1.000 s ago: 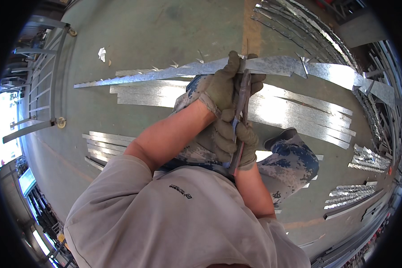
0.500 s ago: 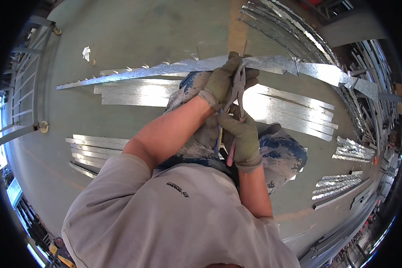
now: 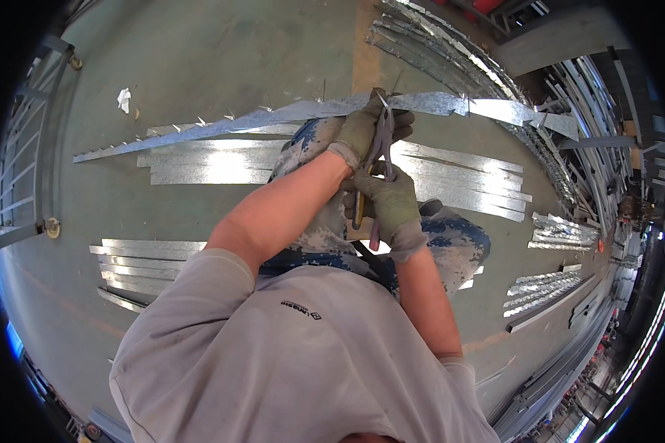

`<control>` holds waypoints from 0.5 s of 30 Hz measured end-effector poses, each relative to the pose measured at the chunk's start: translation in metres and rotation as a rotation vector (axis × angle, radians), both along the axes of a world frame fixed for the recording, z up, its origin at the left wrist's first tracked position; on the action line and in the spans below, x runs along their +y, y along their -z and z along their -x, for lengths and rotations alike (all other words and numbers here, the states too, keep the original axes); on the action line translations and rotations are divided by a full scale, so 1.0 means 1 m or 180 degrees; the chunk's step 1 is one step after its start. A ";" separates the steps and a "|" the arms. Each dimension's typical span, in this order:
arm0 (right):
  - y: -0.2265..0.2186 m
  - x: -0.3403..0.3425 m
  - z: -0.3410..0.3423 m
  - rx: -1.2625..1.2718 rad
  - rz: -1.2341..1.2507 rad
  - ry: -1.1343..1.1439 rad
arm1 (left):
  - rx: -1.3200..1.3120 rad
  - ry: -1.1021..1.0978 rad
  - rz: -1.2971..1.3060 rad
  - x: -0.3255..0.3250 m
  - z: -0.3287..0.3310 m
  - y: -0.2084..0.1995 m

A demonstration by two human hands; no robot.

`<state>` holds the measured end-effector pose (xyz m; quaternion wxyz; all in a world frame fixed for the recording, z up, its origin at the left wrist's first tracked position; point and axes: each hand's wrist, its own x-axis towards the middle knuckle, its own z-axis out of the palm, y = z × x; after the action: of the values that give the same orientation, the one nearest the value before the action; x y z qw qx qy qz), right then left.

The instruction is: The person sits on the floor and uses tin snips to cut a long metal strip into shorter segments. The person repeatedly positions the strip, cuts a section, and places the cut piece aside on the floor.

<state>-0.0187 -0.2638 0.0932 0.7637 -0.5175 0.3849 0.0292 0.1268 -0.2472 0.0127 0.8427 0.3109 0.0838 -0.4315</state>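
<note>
A long shiny sheet-metal strip [image 3: 288, 112] lies crosswise over my raised knee, with small pointed tabs standing up along its far edge. My left hand [image 3: 362, 131], in a greenish work glove, is closed around the strip near its middle. My right hand [image 3: 393, 198], gloved too, grips metal snips [image 3: 382, 142] by their handles, one with a yellow grip and one pinkish red. The snips' jaws point away from me, at the strip beside my left fingers. Whether the blades touch the metal is hard to see.
Flat metal strips [image 3: 462, 177] lie on the green floor under and beyond my legs, with another stack [image 3: 144, 264] at left. Spiky bundled strips [image 3: 451, 55] lie at far right, smaller bundles [image 3: 543, 289] nearer. A wheeled grey rack [image 3: 24, 159] stands at left.
The view has turned and shifted slightly. My left hand keeps its hold on the strip; the snips stay in my right hand, their handles now sitting slightly differently in it.
</note>
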 end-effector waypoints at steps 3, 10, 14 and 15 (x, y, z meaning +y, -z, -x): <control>0.005 0.002 0.000 0.0121 0.0528 -0.0214 | 0.0130 -0.0026 0.0175 0.001 -0.003 0.009; 0.001 -0.013 0.003 0.0043 0.0352 -0.0361 | 0.0041 -0.0008 0.0033 -0.011 -0.001 0.015; -0.015 -0.019 0.009 -0.0046 -0.0132 -0.0293 | -0.0050 0.0303 0.0241 -0.010 -0.005 0.027; -0.017 -0.019 0.011 -0.0068 -0.0169 -0.0244 | 0.0048 0.0236 0.0347 -0.009 -0.005 0.025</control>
<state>-0.0296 -0.2829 0.1098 0.7795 -0.5117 0.3558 0.0632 0.1317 -0.2560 -0.0128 0.8412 0.2642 0.0548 -0.4687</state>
